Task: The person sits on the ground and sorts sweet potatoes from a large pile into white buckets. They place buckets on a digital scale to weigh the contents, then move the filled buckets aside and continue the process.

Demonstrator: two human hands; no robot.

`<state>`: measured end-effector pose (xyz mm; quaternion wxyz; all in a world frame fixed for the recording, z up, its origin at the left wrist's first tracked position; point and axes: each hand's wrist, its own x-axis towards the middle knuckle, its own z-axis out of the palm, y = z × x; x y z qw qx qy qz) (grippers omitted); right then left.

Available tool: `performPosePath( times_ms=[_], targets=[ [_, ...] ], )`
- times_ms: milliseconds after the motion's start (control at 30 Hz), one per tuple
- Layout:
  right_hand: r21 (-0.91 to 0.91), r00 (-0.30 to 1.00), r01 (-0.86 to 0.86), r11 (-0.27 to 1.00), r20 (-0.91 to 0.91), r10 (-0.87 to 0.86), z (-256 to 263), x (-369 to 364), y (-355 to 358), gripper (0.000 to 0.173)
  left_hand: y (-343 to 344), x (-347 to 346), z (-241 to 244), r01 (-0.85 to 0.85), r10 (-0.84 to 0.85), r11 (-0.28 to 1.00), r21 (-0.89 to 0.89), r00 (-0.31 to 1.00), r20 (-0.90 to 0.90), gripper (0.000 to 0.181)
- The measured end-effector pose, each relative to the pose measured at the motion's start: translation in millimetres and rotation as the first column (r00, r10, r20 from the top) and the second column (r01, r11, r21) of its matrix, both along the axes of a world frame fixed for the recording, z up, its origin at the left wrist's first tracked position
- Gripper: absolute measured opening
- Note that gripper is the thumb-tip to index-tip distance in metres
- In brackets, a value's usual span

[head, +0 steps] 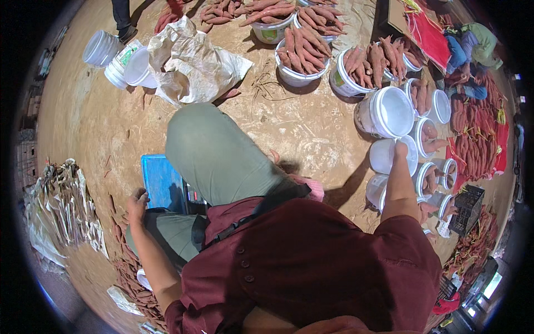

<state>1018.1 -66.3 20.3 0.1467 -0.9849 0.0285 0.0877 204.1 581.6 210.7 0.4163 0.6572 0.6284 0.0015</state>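
At the right, my right hand (pixel 401 150) lies over the rim of a white plastic bucket (pixel 380 155); its fingers are partly hidden. An empty white bucket (pixel 394 112) stands just beyond it, and another bucket (pixel 376 191) stands on the near side. My left hand (pixel 138 201) is held beside a blue plastic lid or box (pixel 162 177), fingers curled, with no object visible in it. Buckets heaped with sweet potatoes (pixel 303 52) stand ahead on the floor. A crumpled white woven sack (pixel 192 62) lies in front of my knee.
White buckets (pixel 100 49) lie at the upper left, near a person's leg (pixel 121 16). Stacked sacks (pixel 69 204) lie at the left, with loose sweet potatoes (pixel 133 284) below. At the right are a black crate (pixel 466 208), bundled sweet potatoes (pixel 475 154) and a crouching person (pixel 479 46).
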Motion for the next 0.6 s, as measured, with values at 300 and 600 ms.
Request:
performPosePath(
  times_ms=[300, 600],
  targets=[
    [0.852, 0.948, 0.314, 0.42, -0.26, -0.181, 28, 26, 2, 0.042, -9, 4, -19, 0.082, -0.083, 0.989, 0.12, 0.997, 0.005, 0.028],
    [0.381, 0.694, 0.555, 0.739, -0.703, -0.158, 38, -6, 62, 0.066, -30, -13, 36, 0.192, -0.132, 0.953, 0.234, 0.959, -0.25, 0.03]
  ],
)
